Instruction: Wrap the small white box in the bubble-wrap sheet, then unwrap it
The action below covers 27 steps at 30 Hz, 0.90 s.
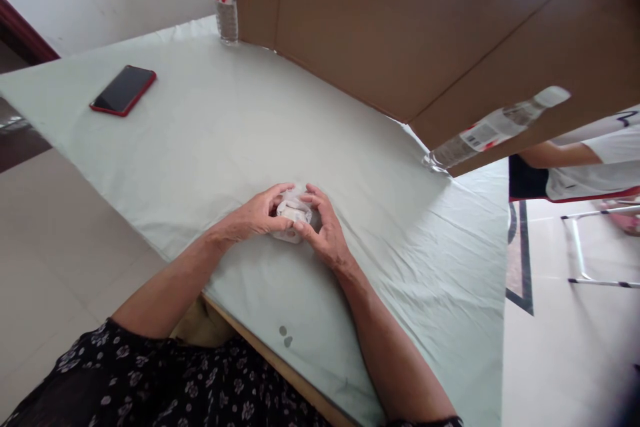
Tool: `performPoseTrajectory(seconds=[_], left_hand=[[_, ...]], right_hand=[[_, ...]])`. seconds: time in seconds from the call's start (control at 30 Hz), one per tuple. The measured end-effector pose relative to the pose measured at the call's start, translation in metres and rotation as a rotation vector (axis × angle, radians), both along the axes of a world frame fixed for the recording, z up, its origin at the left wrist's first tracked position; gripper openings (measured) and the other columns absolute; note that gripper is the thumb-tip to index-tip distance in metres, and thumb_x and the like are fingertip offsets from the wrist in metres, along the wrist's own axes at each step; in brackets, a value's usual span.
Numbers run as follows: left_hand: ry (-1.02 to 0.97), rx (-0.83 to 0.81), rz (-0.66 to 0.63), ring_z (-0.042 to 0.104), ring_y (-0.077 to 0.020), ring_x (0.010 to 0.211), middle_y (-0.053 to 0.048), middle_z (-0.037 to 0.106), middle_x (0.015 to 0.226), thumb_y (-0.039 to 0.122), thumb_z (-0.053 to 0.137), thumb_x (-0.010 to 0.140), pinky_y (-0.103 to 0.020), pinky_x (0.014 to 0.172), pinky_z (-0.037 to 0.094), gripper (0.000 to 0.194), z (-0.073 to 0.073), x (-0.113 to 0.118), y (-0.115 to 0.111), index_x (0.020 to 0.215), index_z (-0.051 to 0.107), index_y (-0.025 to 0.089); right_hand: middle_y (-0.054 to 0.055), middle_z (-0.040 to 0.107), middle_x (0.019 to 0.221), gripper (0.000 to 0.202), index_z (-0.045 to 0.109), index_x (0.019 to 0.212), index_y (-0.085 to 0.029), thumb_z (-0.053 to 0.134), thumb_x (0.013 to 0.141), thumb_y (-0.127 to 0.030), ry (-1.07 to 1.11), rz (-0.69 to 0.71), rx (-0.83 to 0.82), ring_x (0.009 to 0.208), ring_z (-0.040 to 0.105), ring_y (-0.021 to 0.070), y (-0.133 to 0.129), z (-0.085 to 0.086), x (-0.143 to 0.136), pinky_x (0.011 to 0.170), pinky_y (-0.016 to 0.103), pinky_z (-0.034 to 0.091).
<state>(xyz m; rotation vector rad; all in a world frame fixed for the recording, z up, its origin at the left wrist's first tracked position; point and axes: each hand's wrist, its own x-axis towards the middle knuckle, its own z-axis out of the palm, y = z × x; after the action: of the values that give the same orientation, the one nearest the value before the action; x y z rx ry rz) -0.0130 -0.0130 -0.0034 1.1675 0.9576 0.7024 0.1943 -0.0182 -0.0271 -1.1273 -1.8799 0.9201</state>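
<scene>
The plastic bag (299, 197) is being grasped on the table (240, 120) by the left hand (254, 215) and right hand (327, 232), gentle finger pressure seemingly being needed.

"What's by the brown panel (360, 27)?"
"Upright bottle (227, 13) at its left edge, tilted bottle (485, 133) at its lower right."
"And the phone (123, 90)?"
"Left of the panel, on the surface (200, 127)."

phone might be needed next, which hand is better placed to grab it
Left, I'd say: the left hand sits nearer the phone, while the right hand is on the far side of the white bundle. Both are busy around it.
</scene>
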Motion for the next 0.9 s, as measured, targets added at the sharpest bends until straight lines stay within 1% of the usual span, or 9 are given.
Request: performPoseTrajectory(seconds=[0.1,0.23,0.33,0.47,0.57,0.63,0.7,0.8,0.9], left_hand=[[-0.022,-0.014,0.007,0.064,-0.0284,0.115,-0.015,0.065,0.128,0.025,0.074,0.075,-0.037,0.089,0.054,0.09,0.003,0.002,0.0,0.155,0.034,0.018],[-0.074,-0.041,0.038,0.063,-0.0287,0.116,-0.016,0.066,0.126,0.022,0.074,0.072,-0.036,0.088,0.055,0.09,0.006,0.004,-0.001,0.153,0.036,0.016],[-0.079,-0.037,0.057,0.064,-0.0284,0.115,-0.016,0.067,0.126,0.023,0.074,0.071,-0.038,0.091,0.054,0.089,0.005,0.005,0.0,0.152,0.038,0.015],[-0.046,-0.021,0.073,0.066,-0.0272,0.111,-0.015,0.069,0.121,0.027,0.075,0.071,-0.037,0.093,0.051,0.088,0.002,0.004,0.001,0.15,0.04,0.014],[-0.009,-0.005,0.104,0.067,-0.0261,0.105,-0.015,0.07,0.118,0.034,0.074,0.075,-0.037,0.091,0.051,0.084,0.003,0.005,0.001,0.148,0.041,0.011],[0.002,0.005,0.112,0.067,-0.0251,0.1,-0.015,0.07,0.114,0.038,0.073,0.077,-0.037,0.088,0.051,0.084,0.004,0.005,0.002,0.149,0.04,0.008],[-0.015,-0.002,0.093,0.067,-0.0237,0.095,-0.014,0.07,0.11,0.038,0.072,0.076,-0.036,0.086,0.05,0.088,0.006,0.005,0.002,0.15,0.037,0.007],[-0.022,-0.036,0.074,0.067,-0.0228,0.093,-0.013,0.069,0.109,0.031,0.073,0.072,-0.036,0.087,0.05,0.093,0.007,0.005,0.001,0.153,0.034,0.007],[-0.023,-0.073,0.095,0.068,-0.0231,0.096,-0.014,0.069,0.114,0.027,0.072,0.07,-0.036,0.089,0.051,0.091,0.007,0.005,0.001,0.151,0.037,0.008]], right_hand=[[0.015,0.048,0.153,0.066,0.051,0.136,-0.027,0.065,0.084,-0.066,0.085,-0.04,0.003,0.141,0.047,0.032,0.002,-0.001,0.003,0.114,0.054,0.04],[0.016,0.054,0.146,0.09,0.04,0.148,-0.028,0.071,0.076,-0.072,0.224,-0.02,-0.162,0.129,0.057,0.0315,0.006,-0.005,0.007,0.109,0.053,0.045],[0.015,0.061,0.136,0.098,0.038,0.15,-0.027,0.08,0.07,-0.067,0.268,0.018,-0.232,0.122,0.062,0.0307,0.006,-0.008,0.006,0.105,0.052,0.048],[0.01,0.067,0.116,0.089,0.044,0.145,-0.028,0.082,0.072,-0.061,0.292,-0.005,-0.25,0.101,0.067,0.0246,0.002,-0.007,0.0,0.09,0.044,0.055],[0.007,0.068,0.109,0.084,0.048,0.143,-0.028,0.081,0.073,-0.06,0.341,-0.062,-0.3,0.09,0.068,0.0211,-0.001,-0.005,-0.004,0.081,0.04,0.056],[0.006,0.068,0.107,0.082,0.048,0.142,-0.027,0.081,0.074,-0.059,0.376,-0.1,-0.332,0.089,0.069,0.0207,-0.004,-0.006,-0.007,0.08,0.039,0.056],[0.006,0.069,0.106,0.082,0.049,0.142,-0.026,0.081,0.074,-0.058,0.395,-0.135,-0.355,0.09,0.069,0.0208,-0.006,-0.007,-0.009,0.082,0.038,0.056],[0.005,0.069,0.102,0.08,0.05,0.14,-0.025,0.08,0.074,-0.059,0.376,-0.168,-0.373,0.088,0.068,0.0201,-0.008,-0.008,-0.009,0.082,0.037,0.056],[0.004,0.07,0.098,0.072,0.053,0.135,-0.023,0.076,0.077,-0.059,0.36,-0.206,-0.351,0.087,0.068,0.0196,-0.007,-0.005,-0.006,0.083,0.038,0.055]])
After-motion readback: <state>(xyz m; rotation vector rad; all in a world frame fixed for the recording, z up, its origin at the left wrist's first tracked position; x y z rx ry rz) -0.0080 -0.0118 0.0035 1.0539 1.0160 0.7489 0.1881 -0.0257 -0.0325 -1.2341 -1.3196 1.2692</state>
